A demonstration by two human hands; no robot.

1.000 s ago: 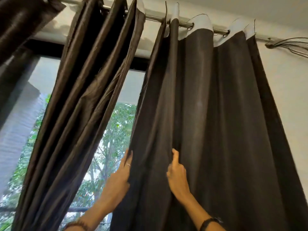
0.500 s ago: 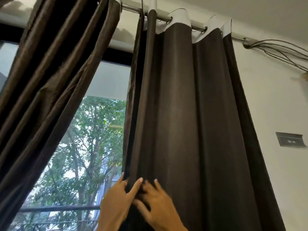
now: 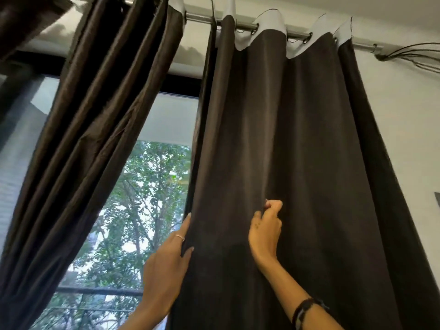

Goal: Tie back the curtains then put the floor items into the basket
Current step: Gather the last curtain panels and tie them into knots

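A dark brown curtain (image 3: pixel 297 144) hangs from a metal rod (image 3: pixel 202 17) on the right side of the window. My left hand (image 3: pixel 169 263) grips its left edge, thumb in front and fingers wrapped behind the cloth. Further right and a little higher, my right hand (image 3: pixel 265 227) pinches a fold of the same curtain with curled fingers. A second, shinier brown curtain (image 3: pixel 95 120) hangs gathered on the left, apart from both hands. No floor items and no basket are in view.
Between the two curtains the window (image 3: pixel 147 198) shows green trees and a railing. A bundle of dark cables (image 3: pixel 409 55) runs along the white wall (image 3: pixel 404 129) at the rod's right end. A small wall plate (image 3: pixel 437 198) sits at the right edge.
My hands, close together half a second ago, have spread apart. The right hand moved right and up onto a fold; the left hand stays on the curtain's edge. The view swung left.
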